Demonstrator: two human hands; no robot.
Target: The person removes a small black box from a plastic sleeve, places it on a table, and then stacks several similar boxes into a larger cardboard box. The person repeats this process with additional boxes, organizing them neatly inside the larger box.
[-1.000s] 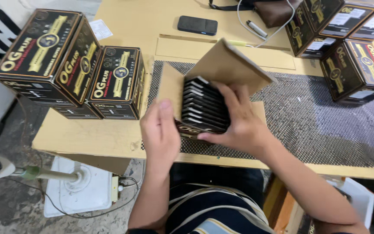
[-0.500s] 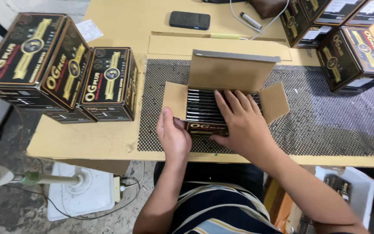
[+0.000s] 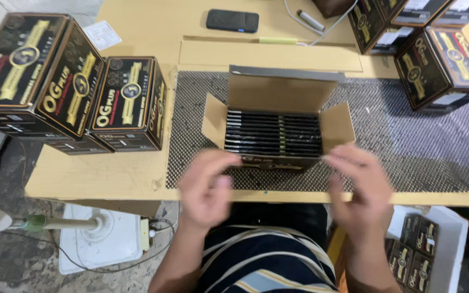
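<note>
Both my bare hands empty, left hand [image 3: 207, 187] and right hand [image 3: 362, 187] loosely spread, blurred, near the open brown cardboard box [image 3: 275, 97] of slim black packs [image 3: 272, 133], on dotted mesh mat [image 3: 408, 146].

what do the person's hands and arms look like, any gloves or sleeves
Both the left hand and the right hand are bare, with no gloves; motion blur hides any rings. The forearms are uncovered, no sleeves or watch in view. The torso below wears a dark striped shirt with pale bands.

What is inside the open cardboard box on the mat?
The open cardboard box holds a tight row of thin black packs standing on edge. Only their top edges show; anything beneath them is covered.
</note>
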